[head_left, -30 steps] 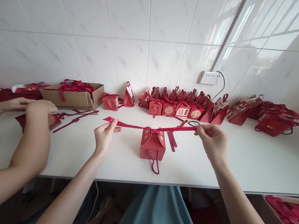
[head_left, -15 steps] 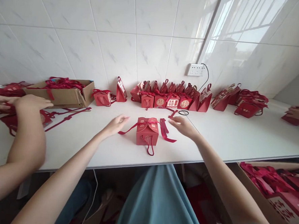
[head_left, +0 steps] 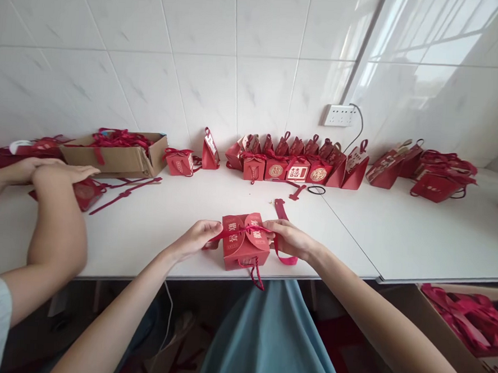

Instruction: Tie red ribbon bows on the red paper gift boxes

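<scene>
At the near edge of the table (head_left: pixel 342 251), the red gift box (head_left: pixel 245 252) points its rope handle (head_left: pixel 257 276) near, its ribbon (head_left: pixel 246 229) running left-right, pinched by inward-reaching left hand (head_left: pixel 195 239) and right hand (head_left: pixel 290 238).

At 9 o'clock on the small red box (head_left: pixel 245 256) before me, my left hand (head_left: pixel 204 235) pinches the ribbon (head_left: pixel 246 229) that crosses its top. At 3 o'clock, my right hand (head_left: pixel 290 238) grips the other side, with a loose length curling below my fingers onto the tabletop (head_left: pixel 339 234). A twisted cord handle (head_left: pixel 257 273) hangs at 6 o'clock. Toward 2 o'clock lies a black band (head_left: pixel 316 190); at 1 o'clock stands a row of red boxes (head_left: pixel 298 171), with a socket strip (head_left: pixel 339 115) on the wall beyond. At 10 o'clock sits a cardboard box (head_left: pixel 111 162) heaped with ribbons, just past a co-worker's crossed forearms (head_left: pixel 59 225). Below the tabletop, toward 4 o'clock, an open carton (head_left: pixel 418 318) holds more red ribbons.
</scene>
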A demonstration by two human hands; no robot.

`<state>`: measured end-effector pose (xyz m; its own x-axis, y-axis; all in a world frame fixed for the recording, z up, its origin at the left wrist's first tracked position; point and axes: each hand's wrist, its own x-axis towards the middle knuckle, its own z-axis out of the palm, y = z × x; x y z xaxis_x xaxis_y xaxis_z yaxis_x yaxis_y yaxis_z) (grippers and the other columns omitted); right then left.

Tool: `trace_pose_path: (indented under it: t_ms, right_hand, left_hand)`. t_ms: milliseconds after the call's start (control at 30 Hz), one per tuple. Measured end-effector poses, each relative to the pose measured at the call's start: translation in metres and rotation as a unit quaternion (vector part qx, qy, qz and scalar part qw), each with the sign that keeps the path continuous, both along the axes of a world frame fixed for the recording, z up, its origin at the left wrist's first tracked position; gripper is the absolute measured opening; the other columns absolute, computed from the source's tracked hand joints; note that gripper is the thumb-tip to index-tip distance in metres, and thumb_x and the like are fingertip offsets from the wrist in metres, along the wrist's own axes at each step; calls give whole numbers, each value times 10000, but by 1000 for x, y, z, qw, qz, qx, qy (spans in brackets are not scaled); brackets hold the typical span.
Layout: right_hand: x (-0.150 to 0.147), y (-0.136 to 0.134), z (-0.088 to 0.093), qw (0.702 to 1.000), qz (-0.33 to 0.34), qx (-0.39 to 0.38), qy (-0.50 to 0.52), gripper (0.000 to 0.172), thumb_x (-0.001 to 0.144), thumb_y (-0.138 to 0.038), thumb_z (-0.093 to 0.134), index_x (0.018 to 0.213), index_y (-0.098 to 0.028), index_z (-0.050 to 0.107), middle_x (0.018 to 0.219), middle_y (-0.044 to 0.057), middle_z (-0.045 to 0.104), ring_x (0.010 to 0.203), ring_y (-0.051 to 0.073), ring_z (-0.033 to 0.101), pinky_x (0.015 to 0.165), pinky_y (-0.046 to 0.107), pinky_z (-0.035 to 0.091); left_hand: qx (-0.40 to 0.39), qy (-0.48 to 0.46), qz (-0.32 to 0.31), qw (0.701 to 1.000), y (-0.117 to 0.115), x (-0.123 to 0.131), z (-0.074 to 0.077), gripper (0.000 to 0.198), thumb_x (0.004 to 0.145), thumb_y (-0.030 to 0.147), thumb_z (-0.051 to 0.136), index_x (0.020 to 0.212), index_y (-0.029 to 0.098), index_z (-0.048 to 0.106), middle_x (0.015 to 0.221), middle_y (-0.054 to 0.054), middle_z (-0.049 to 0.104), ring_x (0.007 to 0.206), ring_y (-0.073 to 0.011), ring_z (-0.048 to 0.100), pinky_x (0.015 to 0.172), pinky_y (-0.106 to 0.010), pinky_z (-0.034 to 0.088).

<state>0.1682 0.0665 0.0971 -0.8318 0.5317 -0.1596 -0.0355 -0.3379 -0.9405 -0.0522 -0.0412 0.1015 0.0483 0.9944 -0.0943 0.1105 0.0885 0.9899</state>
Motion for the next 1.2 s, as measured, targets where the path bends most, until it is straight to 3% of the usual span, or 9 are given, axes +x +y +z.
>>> trace_pose_path:
  t_ms: [167, 400, 533, 633, 767, 867, 1000, 1100, 1200]
  right_hand:
    - [5, -1, 1, 1000, 13, -21, 0, 427, 561, -453, 833, 642, -145, 550, 529, -62, 488, 503, 62, 448, 547, 213, 385]
    - [13, 1, 5, 998, 21, -1, -54, 341, 556, -347, 848, 625, -116, 607, 471, -105, 376, 416, 15, 259, 444, 202, 256]
    - [21, 4, 7, 995, 16, 23, -99, 345, 579, -383, 818, 622, -131, 587, 506, -93, 362, 424, 32, 279, 432, 223, 192]
    - [24, 7, 14, 985, 47, 84, -146, 363, 607, -433, 784, 595, -144, 566, 504, -82, 359, 445, 50, 315, 438, 232, 202]
    - [28, 9, 35, 957, 101, 184, -199, 353, 656, -444, 746, 579, -139, 587, 496, -51, 431, 492, 75, 387, 468, 237, 271]
    - [30, 5, 50, 956, 98, 225, -161, 312, 717, -443, 704, 663, -142, 639, 595, -2, 570, 564, 101, 479, 532, 248, 358]
    - [20, -7, 58, 964, 78, 244, -64, 264, 757, -417, 688, 786, -155, 696, 842, 52, 676, 772, 155, 596, 710, 284, 453]
    - [5, -17, 57, 965, 81, 250, -6, 238, 759, -393, 692, 799, -160, 717, 1044, 79, 681, 978, 201, 609, 857, 318, 455]
    - [-8, -23, 52, 959, 60, 277, 7, 240, 779, -385, 664, 825, -157, 722, 986, 66, 702, 950, 200, 624, 831, 319, 470]
  left_hand:
    - [-51, -27, -40, 998, -11, -5, 1, 524, 620, 631, 695, 560, 168, 457, 468, 78, 304, 425, -47, 240, 454, -222, 202]
    - [-64, -82, -47, 993, -18, -4, -4, 476, 695, 518, 700, 582, 177, 387, 496, 83, 318, 415, -30, 226, 438, -204, 179]
    - [-47, -100, -47, 993, -20, -6, -8, 511, 727, 491, 686, 575, 189, 302, 466, 112, 211, 404, -21, 170, 439, -195, 174]
    - [-69, -86, -63, 992, -19, -8, -6, 508, 736, 502, 666, 573, 192, 299, 438, 113, 223, 393, -23, 185, 437, -197, 188]
    - [-74, 11, -60, 995, -20, -10, 6, 420, 777, 496, 605, 592, 170, 416, 452, 67, 378, 425, -50, 315, 443, -202, 230]
    - [-62, 73, -50, 994, -23, -11, 21, 373, 796, 487, 573, 642, 158, 487, 575, 11, 516, 526, -87, 445, 480, -213, 302]
    - [-67, 89, -58, 992, -25, -6, 41, 352, 805, 460, 564, 633, 164, 482, 575, 18, 500, 519, -88, 449, 484, -222, 321]
    - [-60, 96, -47, 992, -26, 0, 53, 287, 805, 428, 568, 707, 162, 525, 578, 37, 464, 485, -67, 394, 460, -210, 289]
    - [-37, 142, -28, 989, -28, 4, 61, 238, 818, 401, 550, 864, 168, 560, 598, 45, 468, 487, -68, 391, 457, -205, 287]
